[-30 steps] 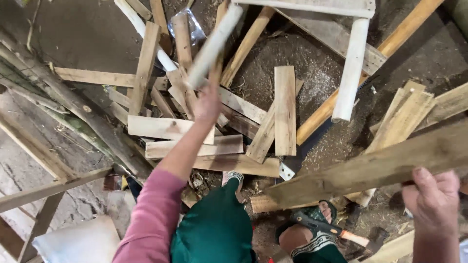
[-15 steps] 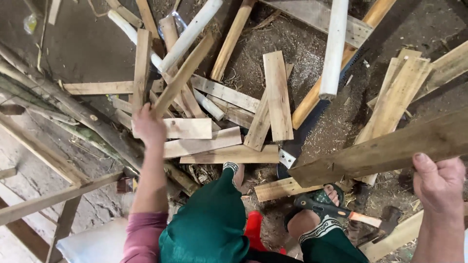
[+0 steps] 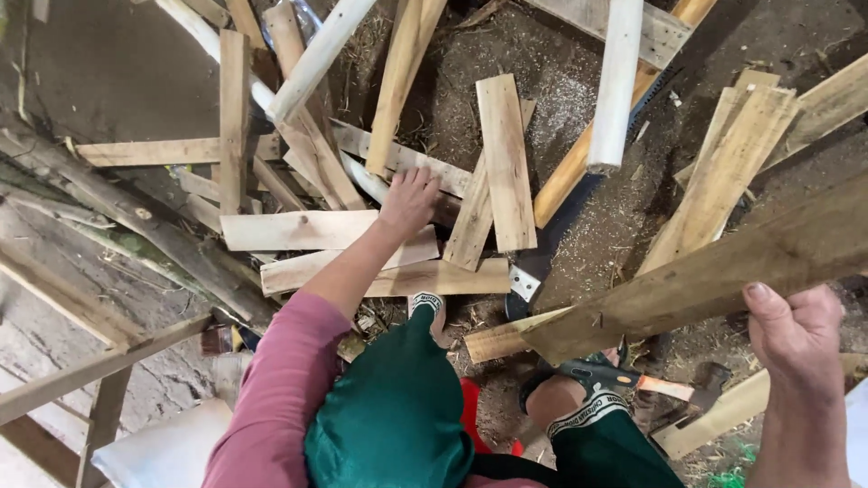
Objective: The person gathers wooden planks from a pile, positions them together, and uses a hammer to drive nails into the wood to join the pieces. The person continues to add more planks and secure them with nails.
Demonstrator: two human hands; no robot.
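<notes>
Plank (image 3: 723, 271), long and rough-sawn, is what your right hand (image 3: 791, 330) grips: in the head view, its only view, the fingers wrap over the lower edge near 4 o'clock, thumb up against the face, forearm rising from the bottom right corner. Weathered grey-brown with a ragged near end, the plank slants from about 6 o'clock up toward 3 o'clock, held above the ground and crossing over a hammer (image 3: 669, 387) that lies by your feet.

Your left hand (image 3: 409, 201) reaches forward to the centre, arm extended in a pink sleeve (image 3: 271, 398), palm down with the fingers spread and loosely curled on the scrap wood pile (image 3: 316, 230). It touches the boards without closing on any of them, so that hand grasps nothing. Just beside it, toward 2 o'clock, a short pale board (image 3: 506, 163) lies flat on the sawdust. A white round pole (image 3: 617, 81) stands out at 1 o'clock, and a saw blade (image 3: 556, 235) runs beneath the boards nearby.
</notes>
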